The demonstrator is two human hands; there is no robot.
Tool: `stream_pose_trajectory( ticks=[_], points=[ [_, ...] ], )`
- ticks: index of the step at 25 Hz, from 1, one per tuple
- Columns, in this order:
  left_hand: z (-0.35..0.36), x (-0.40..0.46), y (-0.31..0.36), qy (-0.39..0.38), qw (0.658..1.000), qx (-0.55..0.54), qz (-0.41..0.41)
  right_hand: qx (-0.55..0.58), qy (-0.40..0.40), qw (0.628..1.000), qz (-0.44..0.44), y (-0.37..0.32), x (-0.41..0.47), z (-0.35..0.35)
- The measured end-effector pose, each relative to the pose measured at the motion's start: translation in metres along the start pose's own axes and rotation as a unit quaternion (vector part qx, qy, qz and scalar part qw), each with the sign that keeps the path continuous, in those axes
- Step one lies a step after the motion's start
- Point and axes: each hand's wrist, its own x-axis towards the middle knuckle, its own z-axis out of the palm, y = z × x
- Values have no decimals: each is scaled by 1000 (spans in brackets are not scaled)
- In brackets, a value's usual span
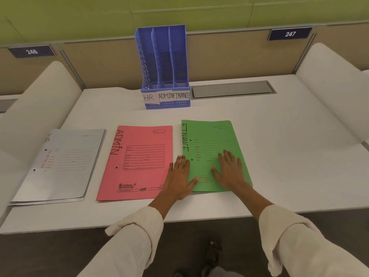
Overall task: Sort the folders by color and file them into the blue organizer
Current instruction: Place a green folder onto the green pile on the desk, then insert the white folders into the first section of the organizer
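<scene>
On the white desk [279, 136] lie three folders in a row: a grey stack [65, 164] at the left, a pink folder [137, 162] marked ADMIN, then a green folder [211, 144] marked FINANCE. The left hand [179, 176] lies flat and open across the green folder's left edge, gripping nothing. The right hand [229, 170] rests spread on the same folder. The blue organizer [163, 66] stands behind, slots empty.

Office: numbered desk plates [290, 33], partition panels [229, 54], white desk [279, 136], labelled file organizer [165, 76].
</scene>
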Motion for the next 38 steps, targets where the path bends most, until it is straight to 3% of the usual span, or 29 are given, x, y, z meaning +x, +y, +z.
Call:
stream_pose_trajectory(
  ticks=[8, 19, 25, 30, 36, 38],
  points=[
    [-39, 15, -90, 20, 992, 29, -119, 16, -6, 977, -211, -105, 82, -7],
    [-58, -71, -264, 82, 945, -9, -317, 76, -45, 929, -360, -318, 112, 21],
    [-71, -121, -394, 98, 921, 20, -376, 114, -92, 934, -326, -465, 103, 56],
    [-80, -139, -458, 76, 887, 11, -455, 87, -166, 954, -236, -530, 100, 74],
    [-111, -136, -482, 183, 835, -180, -487, 86, -176, 968, -157, -550, 105, 68],
    [-130, -133, -500, 178, 785, -329, -495, 113, -184, 967, -131, -552, 107, 62]
  ],
)
